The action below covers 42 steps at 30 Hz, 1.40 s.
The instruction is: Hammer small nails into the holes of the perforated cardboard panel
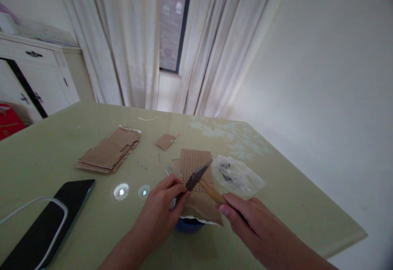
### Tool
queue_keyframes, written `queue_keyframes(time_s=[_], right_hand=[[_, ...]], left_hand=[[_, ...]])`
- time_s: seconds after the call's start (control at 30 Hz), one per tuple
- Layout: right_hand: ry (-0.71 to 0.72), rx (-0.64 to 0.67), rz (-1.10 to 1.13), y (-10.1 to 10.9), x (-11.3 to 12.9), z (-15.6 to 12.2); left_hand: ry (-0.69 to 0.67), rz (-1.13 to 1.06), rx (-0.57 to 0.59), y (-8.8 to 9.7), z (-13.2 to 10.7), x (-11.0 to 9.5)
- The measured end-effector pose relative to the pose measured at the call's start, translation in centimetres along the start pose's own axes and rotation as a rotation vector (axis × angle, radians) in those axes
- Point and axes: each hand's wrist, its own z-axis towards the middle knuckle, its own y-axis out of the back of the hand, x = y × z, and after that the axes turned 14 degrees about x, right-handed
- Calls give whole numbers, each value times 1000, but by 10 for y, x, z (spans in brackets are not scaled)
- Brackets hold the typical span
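My right hand (242, 218) is wrapped round the wooden handle of a hammer (211, 190). Its dark metal head slants across a piece of brown cardboard (195, 161) covered in rows of small holes. My left hand (164, 206) is closed in a pinch just beside the lower end of the hammer head, above the cardboard; what its fingertips hold is hidden. Under the torn near edge of the cardboard shows a blue round object (188, 225), mostly covered. Several loose nails (170, 168) lie on the table by the cardboard's left side.
Left of the work lies a stack of punched cardboard (109, 149). A small cardboard piece (166, 141) sits farther back. To the right is a clear plastic bag (238, 175) with dark bits inside. A black flat device (46, 225) with a white cable (63, 208) occupies the near left.
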Motion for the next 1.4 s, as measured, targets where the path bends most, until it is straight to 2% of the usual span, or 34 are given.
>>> queue_keyframes(time_s=[0.2, 0.37, 0.57, 0.73, 0.87, 1.1, 1.23, 1.4], right_hand=[[1, -45, 11, -2, 0, 0], [30, -11, -36, -12, -5, 2], [27, -105, -50, -13, -6, 0], [61, -44, -83, -22, -10, 3], [45, -91, -55, -26, -13, 4], [47, -32, -61, -34, -14, 8], [30, -68, -7, -33, -16, 9], [47, 4, -1, -28, -17, 11]], left_hand=[[19, -17, -17, -2, 0, -1], [37, -24, 4, -3, -1, -2], [50, 5, -43, -4, -4, -3], [107, 50, -37, -1, -5, -2], [138, 66, -23, 1, -7, -2], [121, 62, -32, -1, -8, 2], [125, 87, -44, -3, -9, 6], [136, 97, -56, -5, -11, 5]])
